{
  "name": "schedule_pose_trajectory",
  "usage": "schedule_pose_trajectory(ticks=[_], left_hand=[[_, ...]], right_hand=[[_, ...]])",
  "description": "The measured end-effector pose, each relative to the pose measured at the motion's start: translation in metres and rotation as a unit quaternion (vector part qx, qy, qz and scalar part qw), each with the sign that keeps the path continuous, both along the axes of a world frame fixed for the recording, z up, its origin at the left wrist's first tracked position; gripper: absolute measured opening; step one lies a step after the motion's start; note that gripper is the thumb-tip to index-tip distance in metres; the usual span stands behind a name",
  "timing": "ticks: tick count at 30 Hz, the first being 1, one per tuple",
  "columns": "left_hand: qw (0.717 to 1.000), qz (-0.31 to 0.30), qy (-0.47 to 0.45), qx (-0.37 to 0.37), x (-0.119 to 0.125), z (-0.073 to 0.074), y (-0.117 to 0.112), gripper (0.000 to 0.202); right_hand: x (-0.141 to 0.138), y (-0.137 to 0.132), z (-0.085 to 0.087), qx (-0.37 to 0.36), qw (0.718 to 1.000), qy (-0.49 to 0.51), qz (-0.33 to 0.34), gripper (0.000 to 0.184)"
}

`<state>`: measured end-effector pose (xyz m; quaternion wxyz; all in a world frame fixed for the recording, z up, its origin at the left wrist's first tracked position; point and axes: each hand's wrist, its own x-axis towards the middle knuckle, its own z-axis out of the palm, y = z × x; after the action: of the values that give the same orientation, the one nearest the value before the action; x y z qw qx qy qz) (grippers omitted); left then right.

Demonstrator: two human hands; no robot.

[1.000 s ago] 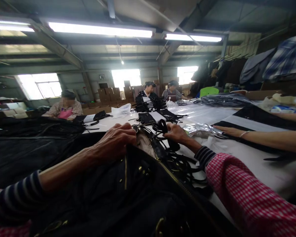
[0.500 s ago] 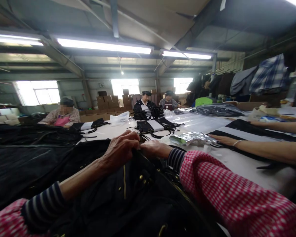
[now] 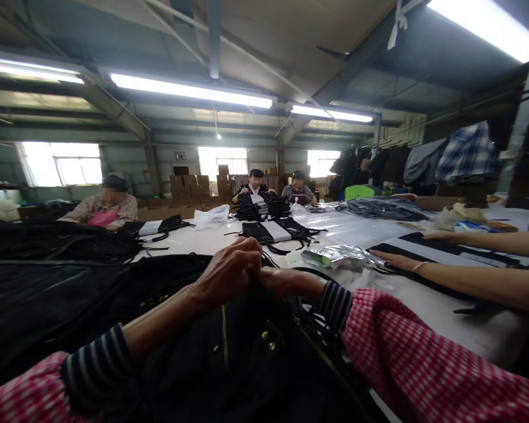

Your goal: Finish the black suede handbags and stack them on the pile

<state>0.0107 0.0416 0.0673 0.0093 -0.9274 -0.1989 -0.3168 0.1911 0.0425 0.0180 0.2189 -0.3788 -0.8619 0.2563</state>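
A black jacket [image 3: 247, 364] with brass snaps and brass zips lies close in front of me, its near side running out of the bottom of the view. My left hand [image 3: 235, 267] pinches the jacket's upper edge from the left, fingers bent tightly. Right beside it, my right hand [image 3: 286, 282] closes on the same edge, partly behind the raised cloth. The two hands meet, so the exact spot between their fingertips is hidden. More dark garments [image 3: 39, 294] lie heaped at my left.
Folded black garments with white bands [image 3: 268, 230] lie on the white table [image 3: 194, 239]. A shiny plastic bag [image 3: 344, 254] is right of my hands. A co-worker's hands [image 3: 397, 261] press a black garment [image 3: 449, 255] at the right. Several people sit across the table.
Both my hands have shifted slightly right, still holding the jacket's edge, and the cloth between them is pulled up into a peak. The co-worker's garment at right lies slightly differently.
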Motion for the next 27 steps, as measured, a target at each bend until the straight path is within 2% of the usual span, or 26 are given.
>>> schedule_pose_trajectory(ticks=[4, 6, 7, 9, 12, 14, 16, 18, 19, 20, 22, 24, 25, 27], left_hand=[[0.996, 0.044, -0.014, -0.077, 0.000, 0.002, 0.004, 0.016], [0.990, 0.078, 0.007, -0.113, -0.001, -0.004, 0.011, 0.022], [0.987, 0.091, 0.019, -0.131, -0.002, -0.008, 0.015, 0.028], [0.981, 0.107, 0.036, -0.161, -0.002, -0.018, 0.022, 0.038], [0.980, 0.114, 0.014, -0.160, 0.001, -0.031, 0.029, 0.043], [0.985, 0.101, -0.013, -0.140, 0.005, -0.036, 0.030, 0.047], [0.986, 0.094, -0.030, -0.138, 0.009, -0.038, 0.031, 0.051], [0.980, 0.121, -0.039, -0.154, 0.010, -0.038, 0.033, 0.056], [0.975, 0.145, -0.044, -0.164, 0.009, -0.037, 0.036, 0.057], [0.968, 0.172, -0.050, -0.175, 0.008, -0.036, 0.038, 0.059], [0.955, 0.215, -0.055, -0.199, 0.005, -0.033, 0.044, 0.064], [0.944, 0.232, -0.050, -0.230, 0.005, -0.033, 0.047, 0.068], [0.940, 0.235, -0.042, -0.243, 0.006, -0.035, 0.047, 0.069], [0.943, 0.224, 0.004, -0.244, 0.011, -0.044, 0.043, 0.063]], right_hand=[[0.021, -0.021, 0.017, -0.115, 0.993, -0.021, 0.018, 0.009], [0.027, -0.037, 0.017, -0.153, 0.988, 0.012, 0.016, 0.010], [0.029, -0.045, 0.014, -0.148, 0.988, 0.038, 0.009, 0.014], [0.028, -0.057, 0.005, -0.088, 0.992, 0.081, -0.028, 0.021], [0.023, -0.063, -0.010, 0.011, 0.986, 0.124, -0.112, 0.013], [0.019, -0.058, -0.016, -0.004, 0.967, 0.205, -0.150, 0.018], [0.015, -0.049, -0.020, -0.065, 0.933, 0.306, -0.177, 0.030], [0.012, -0.039, -0.025, -0.102, 0.903, 0.360, -0.212, 0.032], [0.011, -0.035, -0.028, -0.102, 0.903, 0.353, -0.223, 0.029], [0.009, -0.032, -0.031, -0.085, 0.916, 0.323, -0.222, 0.026], [0.006, -0.027, -0.038, -0.011, 0.955, 0.224, -0.195, 0.015], [0.004, -0.023, -0.043, 0.065, 0.975, 0.135, -0.164, 0.006], [0.004, -0.021, -0.045, 0.082, 0.978, 0.116, -0.154, 0.008], [0.006, -0.017, -0.045, 0.055, 0.983, 0.118, -0.131, 0.017]])
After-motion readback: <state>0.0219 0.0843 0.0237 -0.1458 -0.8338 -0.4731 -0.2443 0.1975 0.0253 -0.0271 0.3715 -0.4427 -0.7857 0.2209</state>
